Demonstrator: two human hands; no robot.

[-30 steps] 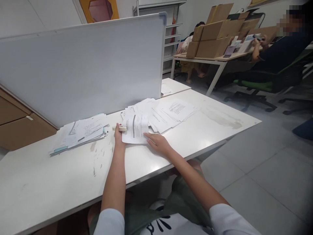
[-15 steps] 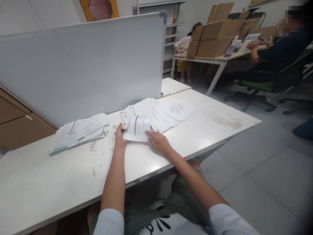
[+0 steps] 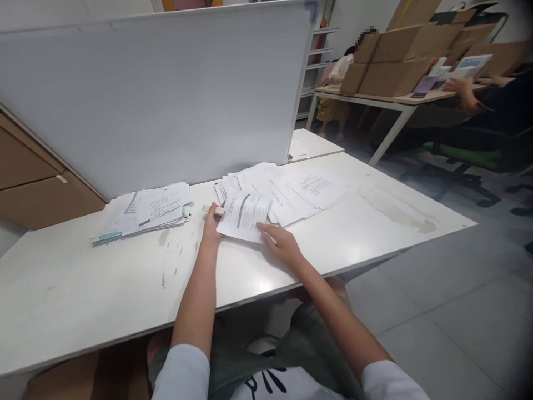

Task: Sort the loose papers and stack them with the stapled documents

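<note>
My left hand point(image 3: 212, 225) is closed on the left side of a printed paper sheet point(image 3: 245, 219), thumb up along its edge. By that thumb sticks out a small cream-coloured oblong object point(image 3: 213, 210); its kind I cannot make out, and the fingers behind are hidden. At the sheet's lower right edge my right hand point(image 3: 283, 243) grips it with its fingertips. The sheet is tilted above the white table, in front of a spread of loose printed papers point(image 3: 291, 194). A thicker stack of papers point(image 3: 160, 205) lies left of my hands.
A whiteboard point(image 3: 166, 100) stands along the table's point(image 3: 104, 289) back edge. Brown cartons point(image 3: 41, 183) sit at the left. Across the room, boxes point(image 3: 391, 61) are piled on another desk point(image 3: 387, 100), with one person behind them and another seated at the right.
The camera view has turned, so the table sits further right and the whiteboard's top is cut off. The sheet between my hands is tilted more. Both hands keep their hold.
</note>
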